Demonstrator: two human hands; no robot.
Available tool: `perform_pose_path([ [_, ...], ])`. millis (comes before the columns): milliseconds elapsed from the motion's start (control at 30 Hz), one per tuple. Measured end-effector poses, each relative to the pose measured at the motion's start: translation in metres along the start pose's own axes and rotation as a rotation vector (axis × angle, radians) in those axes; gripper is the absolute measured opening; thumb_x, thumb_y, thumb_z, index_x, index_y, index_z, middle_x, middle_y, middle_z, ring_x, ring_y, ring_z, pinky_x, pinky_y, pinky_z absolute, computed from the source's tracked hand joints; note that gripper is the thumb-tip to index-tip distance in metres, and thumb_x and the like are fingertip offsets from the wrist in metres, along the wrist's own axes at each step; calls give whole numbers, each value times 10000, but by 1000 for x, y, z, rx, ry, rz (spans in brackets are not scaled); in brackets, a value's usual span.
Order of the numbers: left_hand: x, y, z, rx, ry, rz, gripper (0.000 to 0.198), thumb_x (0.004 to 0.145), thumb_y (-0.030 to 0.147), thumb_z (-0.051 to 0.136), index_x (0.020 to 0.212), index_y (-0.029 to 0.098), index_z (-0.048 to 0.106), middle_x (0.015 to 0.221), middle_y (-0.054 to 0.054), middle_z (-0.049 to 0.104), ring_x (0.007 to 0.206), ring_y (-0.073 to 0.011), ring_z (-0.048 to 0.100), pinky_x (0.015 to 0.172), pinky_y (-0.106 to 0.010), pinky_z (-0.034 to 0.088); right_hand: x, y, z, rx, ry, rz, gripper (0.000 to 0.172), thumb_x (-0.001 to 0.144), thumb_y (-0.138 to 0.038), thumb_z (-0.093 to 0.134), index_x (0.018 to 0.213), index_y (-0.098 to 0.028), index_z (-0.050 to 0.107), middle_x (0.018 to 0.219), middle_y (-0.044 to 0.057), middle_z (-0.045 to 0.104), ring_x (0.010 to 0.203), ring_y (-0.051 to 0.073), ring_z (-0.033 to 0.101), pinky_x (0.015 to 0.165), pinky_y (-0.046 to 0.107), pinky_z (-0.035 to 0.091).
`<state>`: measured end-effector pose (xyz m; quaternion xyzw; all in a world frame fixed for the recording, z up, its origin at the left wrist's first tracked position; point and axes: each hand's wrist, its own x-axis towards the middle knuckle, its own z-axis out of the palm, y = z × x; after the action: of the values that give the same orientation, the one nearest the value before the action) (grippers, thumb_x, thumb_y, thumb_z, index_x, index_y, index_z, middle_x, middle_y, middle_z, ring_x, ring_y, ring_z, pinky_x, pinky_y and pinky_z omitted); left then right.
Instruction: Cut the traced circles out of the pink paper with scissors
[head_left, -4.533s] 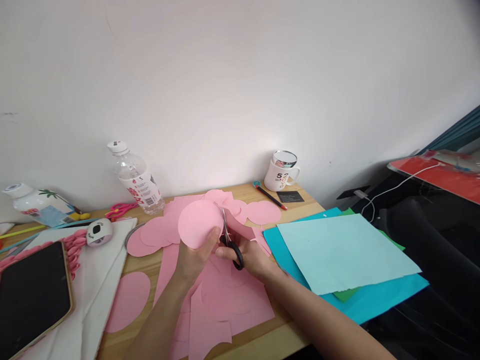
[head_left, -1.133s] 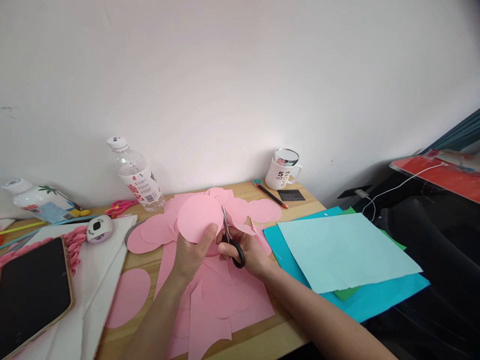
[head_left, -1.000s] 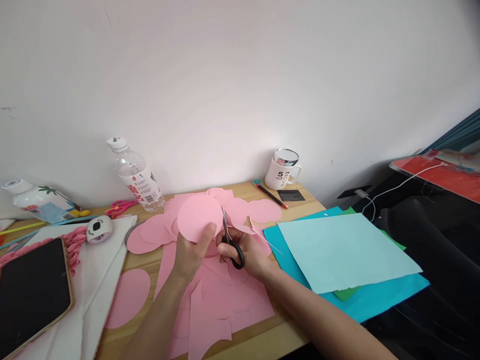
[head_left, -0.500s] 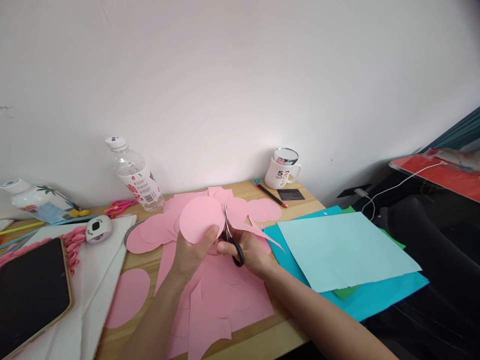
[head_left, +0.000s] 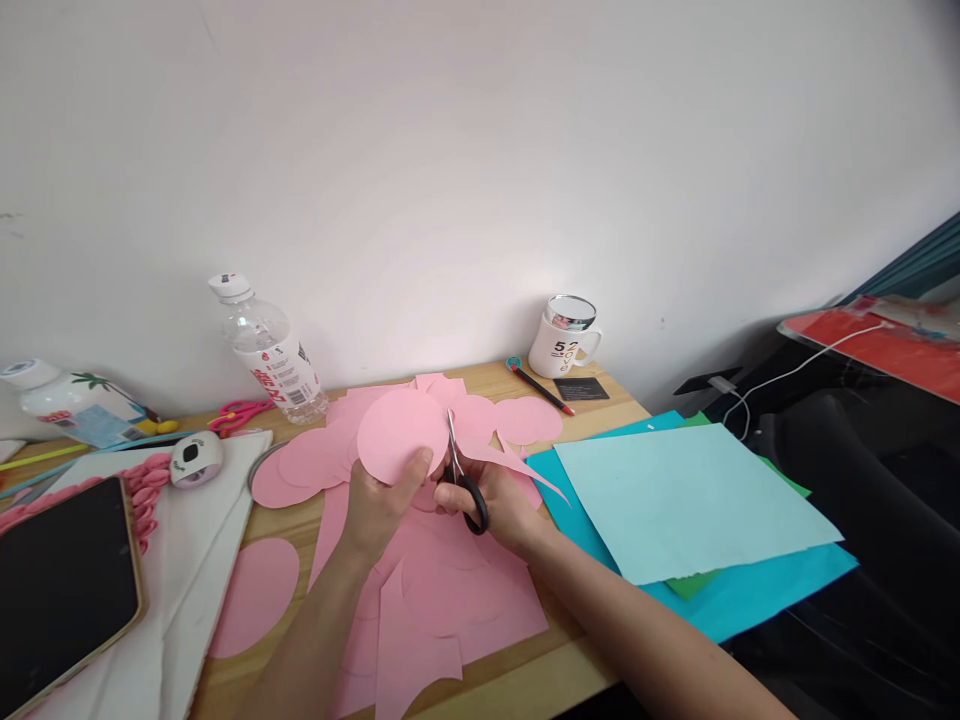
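Note:
My left hand (head_left: 382, 505) pinches a pink paper circle (head_left: 400, 435) by its lower edge, thumb on top. In my right hand (head_left: 495, 500) is a pair of scissors (head_left: 474, 500) with black handles; the metal blades point up along the circle's right edge and look nearly closed. A curved pink paper strip (head_left: 517, 462) trails to the right over my right hand. Beneath both hands lie pink paper sheets and offcuts (head_left: 487, 620), with several cut pink circles (head_left: 304, 465) overlapping behind and to the left.
A plastic bottle (head_left: 274, 355) and a white mug (head_left: 564, 340) stand by the wall. A pencil (head_left: 544, 388) lies near the mug. Light blue paper (head_left: 694, 500) rests at right. On the left are a phone (head_left: 64, 590), a white gadget (head_left: 196, 458) and pink scissors (head_left: 241, 413).
My left hand and the pink circle have shifted very slightly left, away from the scissor blades. My right hand and the scissors stay almost in place.

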<state>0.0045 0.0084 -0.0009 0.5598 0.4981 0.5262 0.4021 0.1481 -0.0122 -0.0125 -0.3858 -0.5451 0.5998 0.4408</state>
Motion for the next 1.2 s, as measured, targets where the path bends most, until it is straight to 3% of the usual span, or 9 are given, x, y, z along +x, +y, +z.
perform_pose_path([
  [400, -1, 3, -1, 31, 44, -7, 275, 643, 405, 691, 659, 132, 661, 643, -76, 699, 630, -210, 653, 535, -261, 524, -1, -1, 1, 33, 8, 31, 309, 707, -451, 724, 718, -183, 571, 547, -43, 478, 563, 122, 468, 536, 251, 357],
  [700, 2, -6, -3, 44, 40, 9, 289, 663, 417, 694, 611, 134, 666, 632, -63, 685, 648, -199, 628, 551, -257, 505, 2, 8, 1, 122, 110, 58, 294, 721, -414, 686, 639, -182, 525, 465, -56, 470, 459, 95, 428, 483, 245, 343],
  [867, 6, -10, -3, 42, 84, 26, 282, 634, 413, 734, 594, 140, 676, 610, -45, 679, 701, -216, 642, 617, -276, 513, 7, 14, 0, 185, 259, -69, 232, 765, -391, 665, 750, -174, 584, 524, -48, 516, 516, 110, 493, 540, 258, 414],
  [1000, 9, -11, -4, 46, 125, 9, 318, 610, 444, 750, 545, 150, 649, 549, -28, 647, 652, -211, 631, 610, -283, 512, 11, 14, -1, 244, 459, -200, 221, 789, -381, 663, 833, -170, 613, 576, -39, 539, 562, 114, 516, 552, 254, 436],
  [1200, 16, -5, -9, -143, 266, -45, 382, 778, 445, 628, 537, 149, 607, 508, -20, 601, 520, -141, 566, 587, -273, 493, 3, -24, -5, 351, 565, -434, 214, 821, -401, 623, 813, -189, 598, 490, -73, 492, 481, 100, 468, 542, 269, 486],
])
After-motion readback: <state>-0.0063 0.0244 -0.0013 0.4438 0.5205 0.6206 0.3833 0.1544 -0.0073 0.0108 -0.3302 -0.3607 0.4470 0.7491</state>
